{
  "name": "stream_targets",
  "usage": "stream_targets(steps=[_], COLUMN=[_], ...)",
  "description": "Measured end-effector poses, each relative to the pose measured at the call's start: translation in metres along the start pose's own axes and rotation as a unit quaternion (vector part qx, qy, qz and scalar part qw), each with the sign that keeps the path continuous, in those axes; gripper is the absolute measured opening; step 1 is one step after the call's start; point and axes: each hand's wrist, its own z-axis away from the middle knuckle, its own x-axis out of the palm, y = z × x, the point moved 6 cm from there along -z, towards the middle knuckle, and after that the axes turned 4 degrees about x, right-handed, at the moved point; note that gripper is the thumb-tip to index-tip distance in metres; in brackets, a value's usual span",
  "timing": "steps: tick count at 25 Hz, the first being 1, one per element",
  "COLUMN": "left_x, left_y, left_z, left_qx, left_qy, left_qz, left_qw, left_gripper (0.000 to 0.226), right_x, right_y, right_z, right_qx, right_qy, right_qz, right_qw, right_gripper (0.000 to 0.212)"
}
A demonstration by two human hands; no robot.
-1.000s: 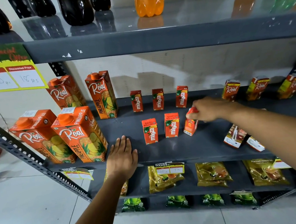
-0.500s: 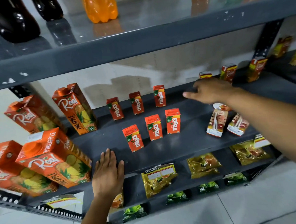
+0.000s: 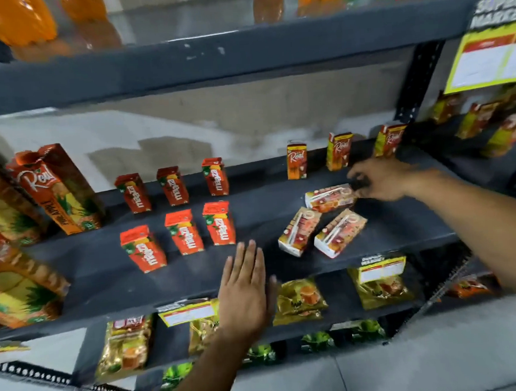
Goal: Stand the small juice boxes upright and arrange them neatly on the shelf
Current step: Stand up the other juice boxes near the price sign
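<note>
The frame is smeared by motion, so fine print is lost. At right of centre the right hand [image 3: 382,180] reaches over the grey shelf [image 3: 104,271], its blurred fingertips [image 3: 359,186] at the end of a small juice box [image 3: 331,197] lying flat; whether they have closed on it cannot be told. Just below it two more fallen juice boxes [image 3: 300,231] [image 3: 340,233] lie flat and slanted, straw side up, their brand unreadable. Behind them, along the back of the shelf, three small cartons marked "Real" [image 3: 297,161] [image 3: 339,151] [image 3: 391,140] stand upright.

In the middle of the frame six red "maaza" boxes stand in two rows of three, the back row [image 3: 172,186] and the front row [image 3: 184,232]. The left hand [image 3: 246,286] lies flat and open on the front edge of the shelf at lower centre, holding nothing.

At left a tall "Real" pineapple carton [image 3: 57,189] reads "PINEAPPLE"; its neighbours are cut off by the frame edge. Orange bottles [image 3: 18,19] on the upper shelf are cropped at the top. A yellow sign [image 3: 493,57] at upper right shows part of "SUPER MARKET"; the rest is illegible. Gold pouches [image 3: 301,301] on the lower shelf sit partly behind price tags [image 3: 382,268].
</note>
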Motion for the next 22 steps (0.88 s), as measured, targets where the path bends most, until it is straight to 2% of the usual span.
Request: stream_targets(steps=[3,6,9,12,16,18,19,20,22], left_x=[0.024,0.026,0.022,0.023,0.024,0.025,0.025,0.026,0.026], left_y=[0.002,0.001,0.006,0.004,0.004,0.003,0.002,0.002,0.002], left_z=[-0.018,-0.019,-0.018,-0.018,-0.019,-0.019,-0.018,-0.018,-0.018], left_qx=[-0.076,-0.118,-0.116,-0.117,-0.113,-0.114,-0.114,-0.113,-0.113], left_qy=[-0.064,-0.077,-0.07,-0.073,-0.085,-0.089,-0.09,-0.09,-0.089], left_qz=[-0.02,-0.016,-0.024,-0.032,-0.041,-0.037,-0.038,-0.04,-0.038], left_qw=[0.995,0.99,0.99,0.99,0.989,0.989,0.989,0.989,0.989], left_gripper=[0.06,0.059,0.059,0.06,0.062,0.062,0.061,0.061,0.06], right_x=[0.008,0.012,0.021,0.046,0.051,0.044,0.04,0.036,0.034], right_y=[0.01,0.003,-0.012,-0.025,-0.025,-0.023,-0.018,-0.009,0.015], right_z=[-0.002,-0.012,-0.027,-0.038,-0.047,-0.047,-0.047,-0.046,-0.037], right_qx=[-0.047,-0.084,-0.085,-0.096,-0.085,-0.063,-0.043,-0.019,0.044], right_qy=[-0.006,-0.01,-0.007,-0.042,-0.044,-0.008,0.027,0.079,0.197], right_qz=[0.007,0.014,0.006,0.063,0.052,0.0,-0.063,-0.14,-0.285], right_qw=[0.999,0.996,0.996,0.993,0.994,0.998,0.997,0.987,0.937], right_gripper=[0.035,0.031,0.05,0.069,0.072,0.074,0.072,0.065,0.047])
